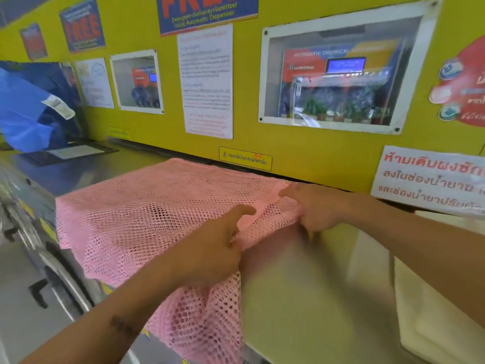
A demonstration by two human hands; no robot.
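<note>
A pink mesh laundry bag [147, 211] lies spread over the steel top of a washing machine [301, 285], and part of it hangs down over the front edge. My left hand [210, 248] pinches the right-hand edge of the mesh near the middle of the view. My right hand [315, 206] grips the same edge farther back, close to the yellow wall, with its forefinger laid out along the fabric. The mesh is bunched between the two hands.
A yellow wall [301, 158] with posters, notices and a framed window stands right behind the machine top. A blue bag [23, 111] sits at the far left on the counter. Machine doors and handles [39, 285] run along the lower left.
</note>
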